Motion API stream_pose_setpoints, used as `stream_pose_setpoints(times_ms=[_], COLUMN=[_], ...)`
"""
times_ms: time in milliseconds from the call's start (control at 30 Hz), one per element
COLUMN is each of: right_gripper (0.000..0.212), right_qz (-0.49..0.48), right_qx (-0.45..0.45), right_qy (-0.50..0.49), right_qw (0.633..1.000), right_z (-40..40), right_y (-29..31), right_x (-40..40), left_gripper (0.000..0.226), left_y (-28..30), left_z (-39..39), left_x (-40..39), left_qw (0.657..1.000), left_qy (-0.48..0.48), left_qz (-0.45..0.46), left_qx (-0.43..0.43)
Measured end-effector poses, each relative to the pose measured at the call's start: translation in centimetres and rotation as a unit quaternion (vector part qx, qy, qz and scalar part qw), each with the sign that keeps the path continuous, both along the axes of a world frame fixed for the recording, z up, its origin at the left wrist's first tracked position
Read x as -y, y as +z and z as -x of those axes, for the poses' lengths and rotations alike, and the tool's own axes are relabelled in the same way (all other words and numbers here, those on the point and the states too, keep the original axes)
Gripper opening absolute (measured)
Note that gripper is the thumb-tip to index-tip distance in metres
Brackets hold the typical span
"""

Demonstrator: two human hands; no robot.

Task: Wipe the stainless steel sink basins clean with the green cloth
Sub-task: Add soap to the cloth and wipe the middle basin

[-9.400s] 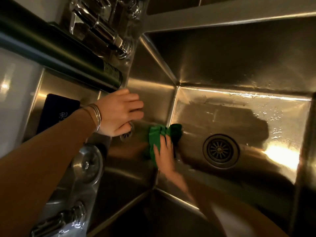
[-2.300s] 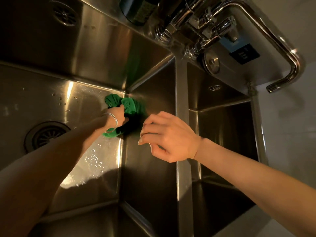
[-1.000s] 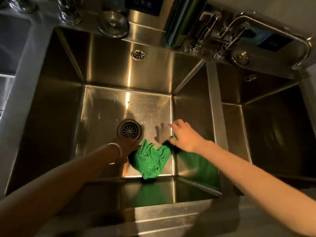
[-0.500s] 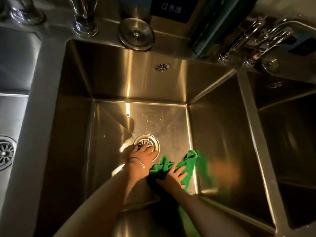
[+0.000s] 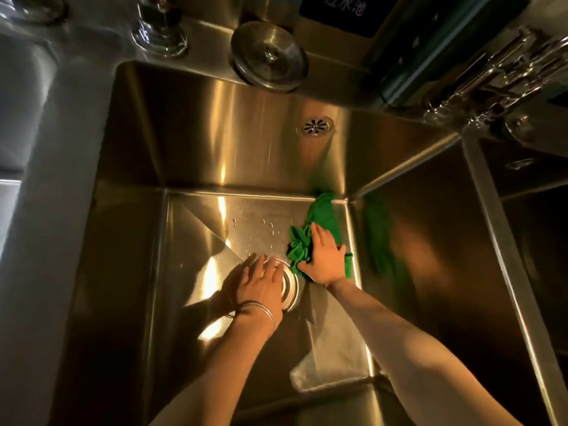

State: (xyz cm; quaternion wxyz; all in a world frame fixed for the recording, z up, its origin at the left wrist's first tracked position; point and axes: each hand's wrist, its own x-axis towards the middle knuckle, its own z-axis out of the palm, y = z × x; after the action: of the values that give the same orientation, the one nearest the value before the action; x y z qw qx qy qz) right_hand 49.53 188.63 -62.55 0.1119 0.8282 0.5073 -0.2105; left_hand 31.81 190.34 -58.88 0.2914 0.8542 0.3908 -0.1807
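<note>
The green cloth (image 5: 322,221) lies bunched on the floor of the middle steel basin (image 5: 196,229), stretching into its far right corner. My right hand (image 5: 325,256) presses flat on the cloth's near part, fingers straight and pointing away from me. My left hand (image 5: 261,281), with thin bangles at the wrist, rests flat over the round drain (image 5: 292,287), hiding most of it. Water drops dot the floor beyond the drain. The cloth's green reflection shows on the right wall.
A second, darker basin (image 5: 528,241) lies to the right past a steel divider (image 5: 485,210). On the back ledge sit a round steel drain cover (image 5: 270,56), a glass base (image 5: 159,38), a dark bottle (image 5: 430,50) and tap fittings (image 5: 498,81). An overflow grille (image 5: 315,126) is in the back wall.
My right hand has pushed the cloth away from me along the right wall into the far corner. My left hand has stayed on the drain. The view has moved closer.
</note>
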Motion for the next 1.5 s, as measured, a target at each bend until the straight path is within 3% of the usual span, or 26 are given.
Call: stream_pose_setpoints(times_ms=[100, 167, 300, 367, 533, 667, 733, 867, 933, 1000, 1133, 1267, 1333, 1433, 1500], right_gripper=[0.102, 0.107, 0.109, 0.102, 0.097, 0.101, 0.105, 0.109, 0.105, 0.098, 0.097, 0.097, 0.094, 0.082, 0.078], right_qz=[0.004, 0.006, -0.009, -0.047, -0.068, -0.053, -0.053, -0.037, -0.065, -0.106, -0.043, 0.032, 0.044, 0.022, 0.034], right_qx=[-0.061, -0.062, -0.037, -0.053, -0.073, -0.087, -0.053, -0.033, -0.048, -0.086, -0.131, -0.138, -0.110, -0.083, -0.090], right_qy=[0.105, 0.106, -0.112, -0.158, 0.056, 0.237, 0.254, 0.114, 0.097, 0.156, 0.311, 0.373, 0.414, 0.477, 0.510], right_qw=[0.993, 0.992, 0.993, 0.985, 0.993, 0.966, 0.964, 0.992, 0.992, 0.978, 0.940, 0.917, 0.903, 0.875, 0.855], right_z=[-0.8, -2.2, -2.5, -1.9, 1.8, 1.2, -0.8, -1.3, 0.7, 3.6, 8.4, 6.6, 3.9, -0.5, -2.8], right_y=[0.7, 1.0, 0.3, -0.1, -1.1, -0.9, -0.6, -0.8, -1.1, -1.5, -1.9, 1.5, 4.9, 11.2, 14.5], right_x=[5.1, 7.3, 3.7, 0.1, -6.0, -5.1, -3.7, -3.7, -5.4, -6.9, -8.0, -8.7, -8.6, -7.9, -7.3], left_gripper=[0.072, 0.073, 0.070, 0.066, 0.063, 0.056, 0.056, 0.058, 0.059, 0.061, 0.059, 0.056, 0.062, 0.075, 0.077], left_y=[-0.2, -0.3, -0.8, -1.4, -1.9, -1.9, -1.4, -0.5, -0.1, -0.1, -1.6, 0.2, 0.2, -0.1, -0.2], left_z=[0.6, 1.0, 2.1, 2.5, 4.0, 4.6, 4.6, 4.2, 3.8, 3.9, 4.7, 4.2, 3.1, 0.3, -1.7], left_x=[0.3, 0.4, -0.5, -0.9, -1.1, -0.2, 0.3, 0.4, 0.3, 0.4, 1.5, 2.5, 1.3, -0.9, -1.7], left_qw=[1.000, 1.000, 0.999, 0.996, 0.992, 0.982, 0.979, 0.976, 0.973, 0.967, 0.954, 0.890, 0.904, 0.941, 0.944], left_qy=[0.018, 0.015, 0.021, 0.029, 0.114, 0.163, 0.180, 0.192, 0.206, 0.231, 0.281, 0.441, 0.407, 0.318, 0.305], left_qz=[0.013, 0.008, -0.044, -0.077, -0.055, -0.082, -0.074, -0.091, -0.095, -0.106, -0.105, -0.087, -0.106, -0.116, -0.126], left_qx=[-0.007, -0.017, -0.020, -0.028, -0.015, -0.054, -0.058, -0.045, -0.035, -0.028, -0.028, 0.072, 0.072, 0.001, 0.000])
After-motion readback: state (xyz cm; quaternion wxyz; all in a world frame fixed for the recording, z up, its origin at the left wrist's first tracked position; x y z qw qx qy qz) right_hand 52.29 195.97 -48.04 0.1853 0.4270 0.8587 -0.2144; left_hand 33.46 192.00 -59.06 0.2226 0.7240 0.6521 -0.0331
